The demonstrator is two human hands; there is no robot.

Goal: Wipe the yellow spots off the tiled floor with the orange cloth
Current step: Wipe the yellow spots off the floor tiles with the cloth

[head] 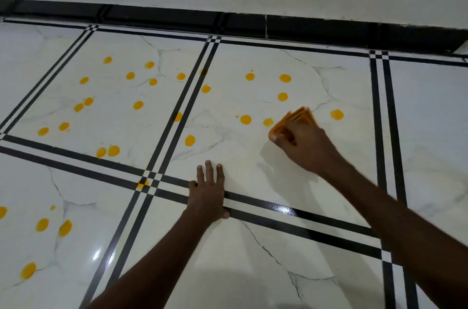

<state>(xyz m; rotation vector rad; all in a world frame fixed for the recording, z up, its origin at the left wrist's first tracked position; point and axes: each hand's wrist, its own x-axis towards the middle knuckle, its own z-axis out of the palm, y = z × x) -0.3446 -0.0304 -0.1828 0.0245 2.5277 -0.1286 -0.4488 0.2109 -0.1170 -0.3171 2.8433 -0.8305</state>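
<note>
The left hand (208, 194) lies flat on the tiled floor (253, 245), fingers spread. Farther out, the right hand (301, 148) grips the folded orange cloth (296, 120) on the tile among yellow spots (245, 119).

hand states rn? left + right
Left hand: open, flat on the tiled floor.
Right hand: gripping the orange cloth.

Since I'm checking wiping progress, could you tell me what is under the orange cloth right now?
The orange cloth, gripped by the right hand, lies on the tiled floor beside a yellow spot. Cloth and hand cover the floor beneath, so spots there cannot be seen.
</note>
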